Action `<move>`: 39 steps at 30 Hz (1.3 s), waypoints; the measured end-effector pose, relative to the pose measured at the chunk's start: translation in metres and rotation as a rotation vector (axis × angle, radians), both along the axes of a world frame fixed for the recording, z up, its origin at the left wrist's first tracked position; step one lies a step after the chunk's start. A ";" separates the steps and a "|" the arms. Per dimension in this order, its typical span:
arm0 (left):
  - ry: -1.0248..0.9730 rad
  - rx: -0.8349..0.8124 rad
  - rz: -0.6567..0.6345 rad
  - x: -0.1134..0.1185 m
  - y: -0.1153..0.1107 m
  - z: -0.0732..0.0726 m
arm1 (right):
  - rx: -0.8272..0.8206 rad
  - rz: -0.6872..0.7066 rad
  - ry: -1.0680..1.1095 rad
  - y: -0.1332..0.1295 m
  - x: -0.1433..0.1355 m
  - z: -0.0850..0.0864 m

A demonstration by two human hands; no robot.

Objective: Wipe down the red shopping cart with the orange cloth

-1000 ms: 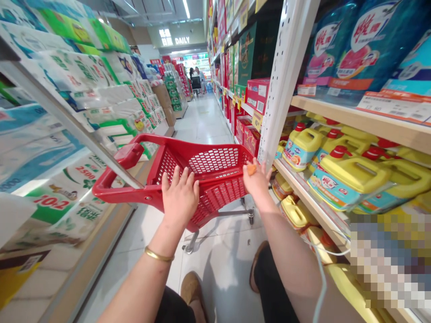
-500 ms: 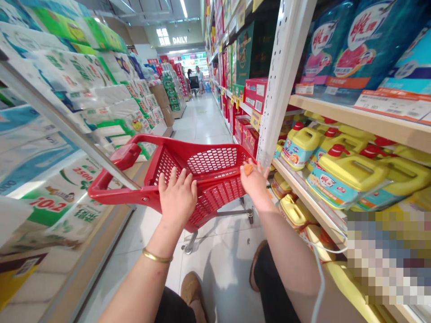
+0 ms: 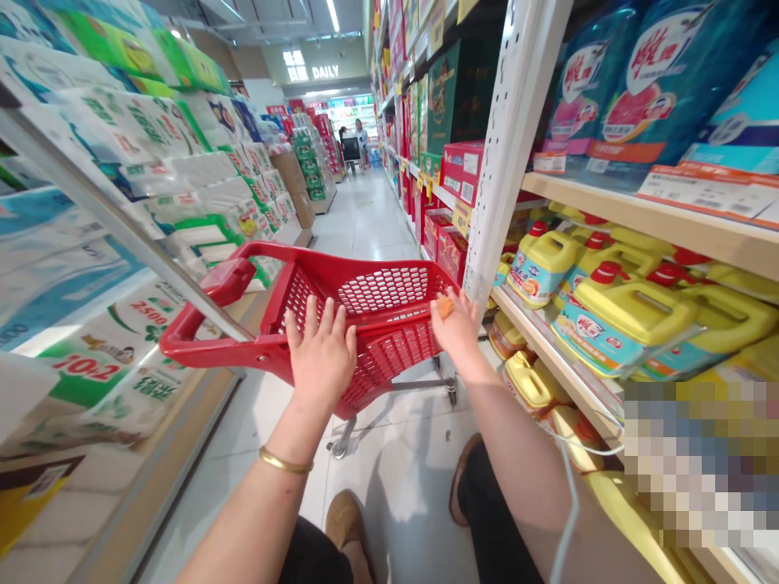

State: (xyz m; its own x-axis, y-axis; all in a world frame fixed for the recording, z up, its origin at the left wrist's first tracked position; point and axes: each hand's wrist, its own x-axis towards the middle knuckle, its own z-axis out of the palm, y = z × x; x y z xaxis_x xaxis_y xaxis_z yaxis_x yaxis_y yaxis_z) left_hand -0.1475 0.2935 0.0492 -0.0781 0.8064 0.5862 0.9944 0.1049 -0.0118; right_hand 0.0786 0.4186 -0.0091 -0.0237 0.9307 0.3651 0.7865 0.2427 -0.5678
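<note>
A red plastic shopping cart (image 3: 310,280) with perforated basket walls stands crosswise in front of me. My left hand (image 3: 321,349), with a gold bangle on the wrist, lies palm down over the near basket rim, its fingers stretched out and spread. At the cart's right end my right hand (image 3: 456,326) touches the rim, fingers apart and pointing away from me. A small orange thing (image 3: 446,307) shows on this hand near the thumb and index finger; I cannot make out what it is. The cart's handle is on the left, with neither hand on it.
On the left are stacked packs of tissue paper (image 3: 103,357) behind a slanted metal bar (image 3: 122,203). A shelf on the right holds yellow detergent jugs (image 3: 630,316) and blue bottles (image 3: 657,89). A white upright (image 3: 508,122) stands by the cart's right end. Two people are far down the aisle.
Almost nothing differs. My left hand's fingers have lifted and straightened slightly; the right hand has shifted a little to the left. The cart stays in place.
</note>
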 end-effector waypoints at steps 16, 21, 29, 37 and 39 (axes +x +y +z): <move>-0.036 -0.041 0.023 0.010 0.002 -0.004 | 0.001 0.065 -0.007 0.002 -0.006 -0.002; -0.063 -0.033 0.017 0.008 0.003 -0.002 | 0.130 0.386 -0.071 -0.015 -0.032 0.004; -0.026 -0.028 0.013 0.009 0.002 -0.003 | -0.008 -0.046 -0.020 0.013 0.014 -0.004; 0.044 -0.016 0.012 0.000 0.002 -0.005 | 0.208 0.413 -0.047 -0.034 -0.057 0.006; 0.035 -0.016 0.010 -0.003 0.003 -0.005 | 0.153 0.313 -0.032 -0.020 -0.036 0.002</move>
State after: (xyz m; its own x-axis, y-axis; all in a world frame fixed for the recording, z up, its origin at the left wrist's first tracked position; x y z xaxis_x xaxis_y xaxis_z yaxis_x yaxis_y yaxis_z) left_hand -0.1505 0.2964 0.0441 -0.0661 0.8150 0.5757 0.9923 0.1144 -0.0479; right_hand 0.0423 0.3989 -0.0074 -0.3134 0.8110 0.4941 0.6772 0.5556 -0.4823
